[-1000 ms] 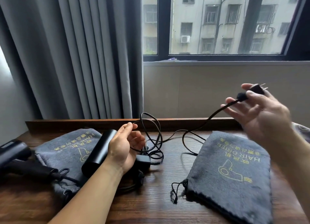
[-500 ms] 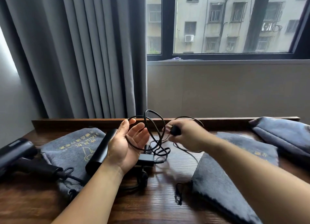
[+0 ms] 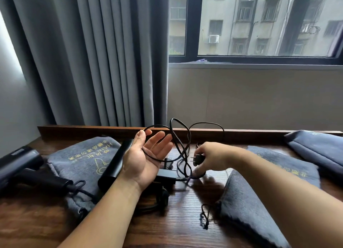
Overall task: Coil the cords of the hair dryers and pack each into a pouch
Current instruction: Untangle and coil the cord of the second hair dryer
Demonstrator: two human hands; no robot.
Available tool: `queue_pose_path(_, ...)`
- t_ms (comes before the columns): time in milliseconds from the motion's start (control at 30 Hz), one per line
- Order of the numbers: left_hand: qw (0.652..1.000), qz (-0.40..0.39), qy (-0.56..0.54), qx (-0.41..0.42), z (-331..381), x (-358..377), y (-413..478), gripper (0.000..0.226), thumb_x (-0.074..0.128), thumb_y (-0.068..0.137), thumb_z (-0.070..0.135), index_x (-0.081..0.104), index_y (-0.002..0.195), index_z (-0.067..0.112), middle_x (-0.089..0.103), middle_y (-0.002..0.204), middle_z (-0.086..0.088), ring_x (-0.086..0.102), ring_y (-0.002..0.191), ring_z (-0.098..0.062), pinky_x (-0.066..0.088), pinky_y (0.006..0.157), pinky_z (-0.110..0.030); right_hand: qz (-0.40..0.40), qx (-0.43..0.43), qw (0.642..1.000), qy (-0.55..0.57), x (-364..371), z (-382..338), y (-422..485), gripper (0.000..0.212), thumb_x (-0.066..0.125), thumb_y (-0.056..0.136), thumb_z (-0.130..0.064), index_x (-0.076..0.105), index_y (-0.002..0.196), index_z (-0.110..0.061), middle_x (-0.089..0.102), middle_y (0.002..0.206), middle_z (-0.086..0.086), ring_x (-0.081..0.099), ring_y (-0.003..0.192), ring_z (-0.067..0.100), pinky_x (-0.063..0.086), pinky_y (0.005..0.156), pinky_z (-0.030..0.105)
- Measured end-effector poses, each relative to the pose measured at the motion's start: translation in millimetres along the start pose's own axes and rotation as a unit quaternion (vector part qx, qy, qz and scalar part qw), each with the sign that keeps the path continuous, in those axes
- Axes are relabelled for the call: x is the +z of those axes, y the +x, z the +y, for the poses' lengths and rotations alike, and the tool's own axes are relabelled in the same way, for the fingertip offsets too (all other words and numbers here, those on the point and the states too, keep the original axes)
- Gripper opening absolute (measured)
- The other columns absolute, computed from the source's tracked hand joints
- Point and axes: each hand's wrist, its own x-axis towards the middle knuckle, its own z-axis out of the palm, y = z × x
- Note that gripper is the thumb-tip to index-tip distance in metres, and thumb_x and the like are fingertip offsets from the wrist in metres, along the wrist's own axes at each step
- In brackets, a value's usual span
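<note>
Left hand (image 3: 144,160) palm up, fingers spread, loops of cord (image 3: 178,141) draped across palm. Right hand (image 3: 213,158) pinching plug (image 3: 197,159) between thumb and fingertips, prongs toward left hand, low over table (image 3: 167,229). Hair dryer (image 3: 117,162) lying behind left hand, partly on grey pouch (image 3: 81,160). Second pouch (image 3: 246,207) flat under right forearm.

At centre frame the left hand (image 3: 146,158) lies palm up with straight fingers, loops of black cord (image 3: 178,140) draped across it and arching above the wooden worktop (image 3: 167,229). Just right of it the right hand (image 3: 213,158) pinches the plug (image 3: 197,159), prongs pointing left. A black hair dryer (image 3: 115,164) lies behind the left hand, by a grey pouch (image 3: 81,158). A second dryer (image 3: 20,166) sits at the left edge, another pouch (image 3: 246,207) at lower right.
</note>
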Motion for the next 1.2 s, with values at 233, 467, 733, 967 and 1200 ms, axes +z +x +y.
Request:
queue_pose_path(233,1.0,0.002,-0.003,0.002,2,0,-2,0.028,0.04,0.109,0.035,0.056,0.103,0.013,0.077,0.094,-0.016,0.076,0.089,-0.037,0.063,0.064,-0.045,-0.063,0.022,0.997,0.034,-1,13,-27,0.012,0.077,0.08,-0.023,0.07,0.087,-0.018,0.075,0.088,0.008,0.057,0.066,0.016,0.04,0.054,0.024)
queue_pose_path(467,0.999,0.02,0.028,-0.002,1,-2,-1,0.027,0.042,0.107,0.036,0.058,0.096,0.018,0.075,0.078,-0.007,0.071,0.058,-0.018,0.056,0.048,-0.024,0.044,0.018,0.889,0.456,-42,46,-58,0.009,0.062,0.088,0.005,0.062,0.093,-0.003,0.045,0.062,0.004,0.031,0.044,0.011,0.016,0.04,0.018)
queue_pose_path(733,0.997,0.028,0.074,-0.018,-5,-6,5,0.028,0.042,0.109,0.034,0.056,0.094,0.015,0.072,0.075,-0.01,0.066,0.055,-0.017,0.056,0.049,-0.025,0.139,0.048,0.765,0.627,-51,42,-55,0.009,0.059,0.093,-0.002,0.059,0.086,-0.008,0.051,0.065,0.004,0.042,0.042,0.007,0.03,0.032,0.013)
queue_pose_path(967,0.995,0.032,0.086,-0.026,-6,-6,7,0.027,0.042,0.108,0.034,0.056,0.095,0.015,0.069,0.077,-0.01,0.062,0.051,-0.016,0.049,0.042,-0.021,0.202,0.008,0.757,0.622,-36,26,-48,0.011,0.064,0.093,0.002,0.06,0.091,-0.007,0.058,0.074,0.01,0.06,0.052,0.017,0.053,0.044,0.02)
queue_pose_path(1200,0.996,-0.02,0.084,-0.03,-9,-9,8,0.03,0.046,0.105,0.041,0.057,0.091,0.017,0.06,0.072,-0.005,0.056,0.058,-0.017,0.05,0.051,-0.029,0.14,-0.022,0.817,0.559,-14,-5,-28,0.012,0.063,0.093,0.006,0.06,0.096,-0.005,0.061,0.082,0.013,0.07,0.063,0.028,0.06,0.055,0.028)
